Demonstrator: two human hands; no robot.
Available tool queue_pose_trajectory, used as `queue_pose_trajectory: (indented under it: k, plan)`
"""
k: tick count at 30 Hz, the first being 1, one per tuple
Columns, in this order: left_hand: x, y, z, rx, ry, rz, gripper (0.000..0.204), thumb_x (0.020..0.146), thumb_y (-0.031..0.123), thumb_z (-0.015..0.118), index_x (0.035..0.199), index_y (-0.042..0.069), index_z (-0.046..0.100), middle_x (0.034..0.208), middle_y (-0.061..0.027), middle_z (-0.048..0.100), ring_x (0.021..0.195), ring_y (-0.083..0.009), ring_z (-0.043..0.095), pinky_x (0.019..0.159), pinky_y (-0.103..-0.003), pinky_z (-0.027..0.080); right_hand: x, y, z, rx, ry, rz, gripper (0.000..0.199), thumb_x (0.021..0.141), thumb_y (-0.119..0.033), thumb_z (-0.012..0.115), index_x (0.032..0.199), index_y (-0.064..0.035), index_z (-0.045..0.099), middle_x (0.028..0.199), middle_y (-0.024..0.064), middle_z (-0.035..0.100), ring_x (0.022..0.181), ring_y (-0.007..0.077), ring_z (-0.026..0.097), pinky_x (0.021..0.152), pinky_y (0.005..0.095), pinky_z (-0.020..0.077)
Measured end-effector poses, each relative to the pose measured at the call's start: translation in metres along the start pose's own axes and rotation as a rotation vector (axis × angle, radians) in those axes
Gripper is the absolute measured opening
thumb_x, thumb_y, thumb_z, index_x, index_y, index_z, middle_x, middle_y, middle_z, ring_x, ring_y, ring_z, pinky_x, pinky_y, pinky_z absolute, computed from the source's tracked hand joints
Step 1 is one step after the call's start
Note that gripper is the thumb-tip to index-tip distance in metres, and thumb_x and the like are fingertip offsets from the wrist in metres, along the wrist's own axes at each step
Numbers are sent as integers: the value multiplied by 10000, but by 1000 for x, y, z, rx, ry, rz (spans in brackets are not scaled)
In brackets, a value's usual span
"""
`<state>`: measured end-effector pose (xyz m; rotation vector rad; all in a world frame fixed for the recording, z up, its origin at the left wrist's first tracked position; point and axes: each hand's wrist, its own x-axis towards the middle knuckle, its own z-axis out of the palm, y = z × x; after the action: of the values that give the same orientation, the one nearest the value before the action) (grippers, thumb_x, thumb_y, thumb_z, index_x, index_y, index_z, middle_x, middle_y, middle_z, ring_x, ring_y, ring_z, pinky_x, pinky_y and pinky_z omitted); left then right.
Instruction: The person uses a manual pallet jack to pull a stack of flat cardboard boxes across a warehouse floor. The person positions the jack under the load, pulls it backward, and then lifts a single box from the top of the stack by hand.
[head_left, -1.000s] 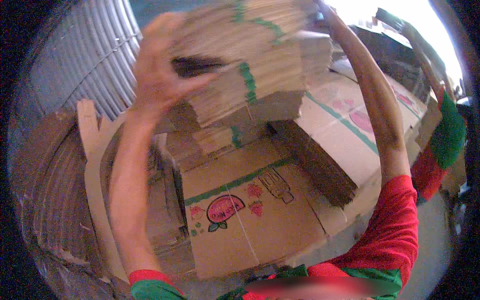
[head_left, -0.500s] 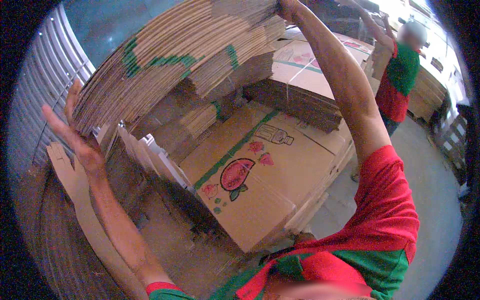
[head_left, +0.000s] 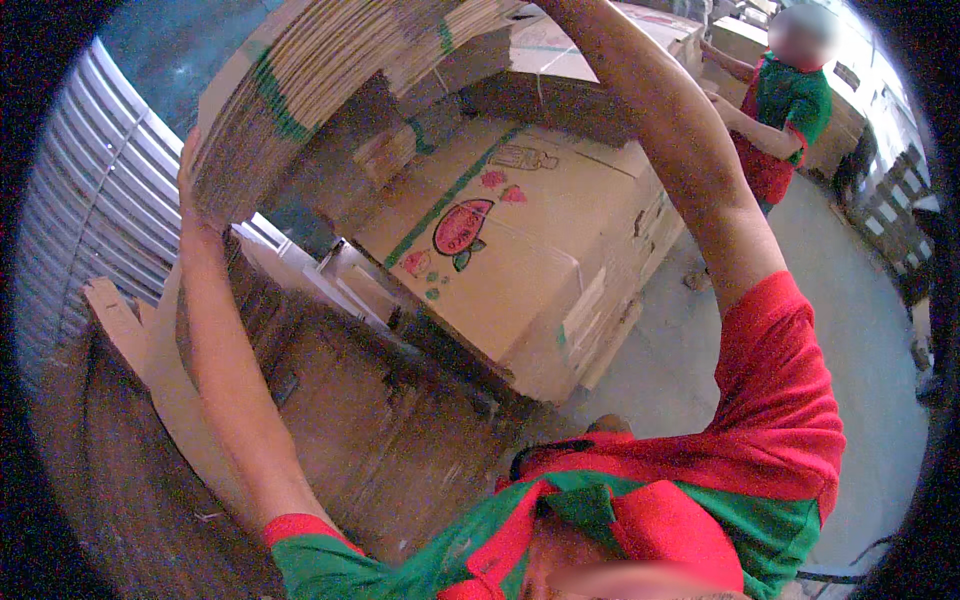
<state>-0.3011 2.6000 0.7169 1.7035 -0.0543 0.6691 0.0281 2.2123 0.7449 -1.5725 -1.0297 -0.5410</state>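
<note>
A thick stack of flattened cardboard cartons (head_left: pixel 330 70), with green marks across its edges, leans in a curve at the upper left. My left hand (head_left: pixel 196 190) lies along its left end, fingers stretched upward against the cardboard edges; the thumb is hidden. My right forearm (head_left: pixel 660 110) reaches up past the top edge of the picture, so the hand itself is cut off. Below the raised stack lies a pile of printed cartons (head_left: pixel 540 270), its top sheet showing a watermelon slice, strawberries and a bottle outline.
More strapped flat cartons (head_left: pixel 570 60) lie behind the pile. A ribbed metal shutter (head_left: pixel 100 210) stands at the left, with a bent cardboard strip (head_left: pixel 160 350) near my left arm. On the right, a co-worker (head_left: pixel 785 110) in green and red stands near stacked pallets (head_left: pixel 890 210).
My left hand has come from spread fingers to lying flat along the stack's end. My right hand has left the picture at the top. The co-worker's raised arms are now lower.
</note>
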Motion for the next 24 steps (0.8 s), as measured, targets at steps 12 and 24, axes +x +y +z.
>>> queue_pose_trajectory:
  k: [12, 24]
  plan:
    - [-218, -26, 133, -367, 466, -15, 627, 1012, 473, 437, 1485, 60, 440, 1429, -137, 555, 1271, -330, 549, 1089, -494, 433, -117, -63, -33, 188, -91, -201, 736, 1059, -549, 294, 1553, -3, 304, 1572, 186, 386, 1472, 329, 324, 1200, 431, 249]
    - [-485, -49, 325, -329, 896, -216, 728, 953, 456, 529, 1533, 67, 322, 1499, -128, 437, 1354, -322, 428, 1135, -474, 356, -413, -17, -107, 423, -147, 96, 563, 989, -369, 431, 1383, 22, 522, 1194, 125, 671, 1113, 235, 611, 970, 380, 469]
